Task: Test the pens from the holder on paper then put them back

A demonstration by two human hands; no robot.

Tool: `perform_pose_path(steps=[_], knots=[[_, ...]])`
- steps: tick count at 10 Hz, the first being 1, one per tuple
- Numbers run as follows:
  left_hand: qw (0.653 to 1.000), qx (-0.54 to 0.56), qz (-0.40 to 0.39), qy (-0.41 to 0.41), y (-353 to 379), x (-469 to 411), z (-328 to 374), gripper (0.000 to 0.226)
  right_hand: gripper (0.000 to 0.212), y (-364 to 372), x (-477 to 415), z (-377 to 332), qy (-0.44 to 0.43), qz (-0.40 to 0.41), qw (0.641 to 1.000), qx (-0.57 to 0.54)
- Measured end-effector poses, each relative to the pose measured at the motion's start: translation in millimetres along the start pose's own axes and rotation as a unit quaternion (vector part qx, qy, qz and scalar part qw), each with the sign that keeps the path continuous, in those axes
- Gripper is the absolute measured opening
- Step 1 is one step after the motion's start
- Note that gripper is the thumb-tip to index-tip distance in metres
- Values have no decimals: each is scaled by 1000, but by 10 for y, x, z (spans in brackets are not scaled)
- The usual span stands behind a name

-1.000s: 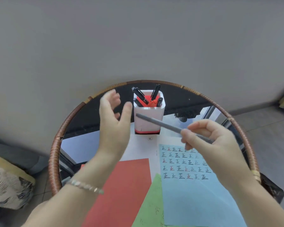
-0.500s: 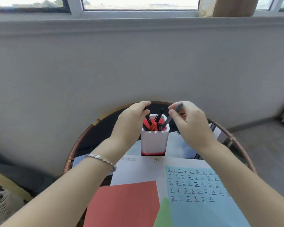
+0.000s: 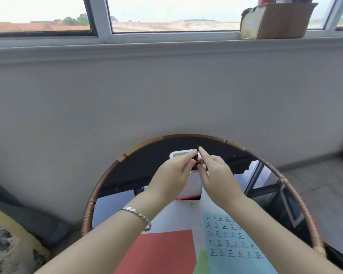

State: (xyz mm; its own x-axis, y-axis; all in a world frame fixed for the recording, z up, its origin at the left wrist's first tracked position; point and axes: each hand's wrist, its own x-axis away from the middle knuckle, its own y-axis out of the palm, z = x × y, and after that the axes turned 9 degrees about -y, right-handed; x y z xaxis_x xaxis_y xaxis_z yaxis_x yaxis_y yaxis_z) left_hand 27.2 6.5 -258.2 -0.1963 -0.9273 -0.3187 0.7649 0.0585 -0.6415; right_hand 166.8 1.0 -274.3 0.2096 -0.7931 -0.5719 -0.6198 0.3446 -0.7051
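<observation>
A white pen holder [image 3: 194,184] with a red base stands at the back of the round table, mostly hidden behind my hands. My left hand [image 3: 171,176] reaches over its rim and pinches the top of a black pen [image 3: 195,157] at its fingertips. My right hand [image 3: 218,175] is just to the right, index finger straight, touching the pen tops. The end of a grey pen [image 3: 201,161] sticks up from the holder beside it. In front lies a blue paper [image 3: 233,239] covered with rows of black and red test marks.
The table has a dark glass top and a woven brown rim [image 3: 107,174]. A white sheet [image 3: 176,216], red paper [image 3: 166,252] and green paper [image 3: 202,261] lie near me. A grey wall stands behind, a cardboard box [image 3: 275,18] on the sill, a cushion [image 3: 8,246] at the left.
My right hand carried the grey pen from above the blue paper to the holder and lowered it in. My left hand moved onto the holder's pens. The view tilted upward.
</observation>
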Motion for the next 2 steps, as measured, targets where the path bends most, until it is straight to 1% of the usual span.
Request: perform_pose_path(steps=[1,2], knots=[[996,-26,-47,-69,-164,44,107,45,43,-224,-21,-93,42,-78,996,-18],[981,-59,-91,-162,-405,-36,230,59,34,-552,-135,-150,57,-150,987,3]])
